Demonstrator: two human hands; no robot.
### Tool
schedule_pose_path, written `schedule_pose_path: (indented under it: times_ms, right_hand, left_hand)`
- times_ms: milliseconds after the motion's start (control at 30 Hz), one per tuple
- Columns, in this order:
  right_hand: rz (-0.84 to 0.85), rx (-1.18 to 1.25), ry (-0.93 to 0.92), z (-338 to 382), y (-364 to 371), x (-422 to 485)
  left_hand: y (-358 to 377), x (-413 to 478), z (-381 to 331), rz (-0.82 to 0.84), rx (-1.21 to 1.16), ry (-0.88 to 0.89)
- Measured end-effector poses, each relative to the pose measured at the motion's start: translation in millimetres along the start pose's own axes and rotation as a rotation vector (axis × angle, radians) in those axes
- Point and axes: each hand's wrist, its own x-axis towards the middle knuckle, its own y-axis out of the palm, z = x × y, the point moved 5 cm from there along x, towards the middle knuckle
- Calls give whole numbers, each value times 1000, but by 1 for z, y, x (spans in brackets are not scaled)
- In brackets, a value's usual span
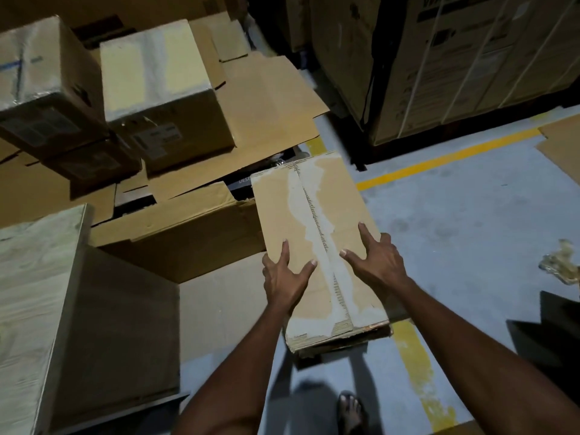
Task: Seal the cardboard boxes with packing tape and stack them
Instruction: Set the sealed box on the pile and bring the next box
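Observation:
A long brown cardboard box (323, 215) lies in the middle, its top flaps closed along a centre seam where old tape has torn the paper away. My left hand (284, 277) rests on the box's left edge near the front, fingers spread, thumb lying across the top. My right hand (378, 257) presses flat on the right flap, fingers straight and splayed. No tape roll is visible.
Two sealed boxes (163, 89) stand stacked at the back left on flattened cardboard (266, 98). A large pale box (34, 293) fills the near left. A strapped carton (470, 64) stands at the back right. Grey floor (470, 230) with yellow lines lies to the right.

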Motion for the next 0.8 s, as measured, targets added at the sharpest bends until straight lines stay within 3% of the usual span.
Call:
schedule_pose_path:
  times_ms: [333,567,800]
  right_hand:
    - [-115,-20,14,56,-31,-51]
    - [-234,17,-69,160,-77,-94]
    - [-351,77,-119,284,-85,-156]
  left_hand:
    - [-73,-36,-11,-115,119,66]
    - [-190,-58,-28,-247,214,165]
    - [-323,-80,4,-351,187,213]
